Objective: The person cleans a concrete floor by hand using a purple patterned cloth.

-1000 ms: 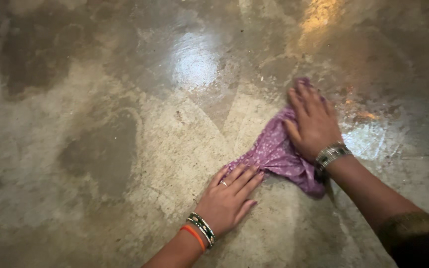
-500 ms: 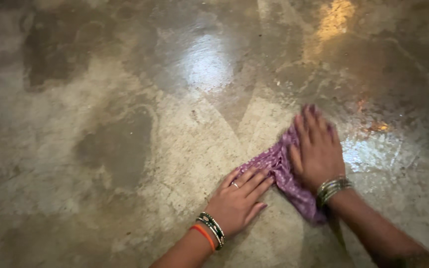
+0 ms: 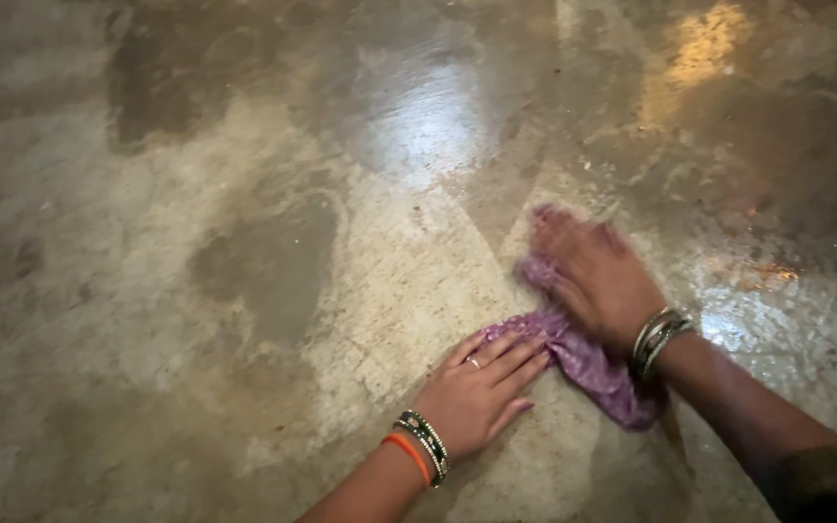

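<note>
Purple cloth (image 3: 588, 363), bunched on wet concrete floor (image 3: 244, 271) toward its near-right part: right hand (image 3: 595, 276) flat on top, fingers together; left hand (image 3: 481, 392) flat, fingers slightly spread, tips touching cloth; best wiped with even pressure.

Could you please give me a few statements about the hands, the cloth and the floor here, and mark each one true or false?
1. The right hand presses flat on the purple cloth. True.
2. The left hand is raised off the floor. False: it lies flat, fingertips on the cloth's near end.
3. The floor shows both wet, shiny patches and paler dry ones. True.
4. Both wrists are bare. False: each wears bangles, and the left hand also wears a ring.
5. The cloth is folded neatly into a square. False: it is bunched and crumpled.
</note>
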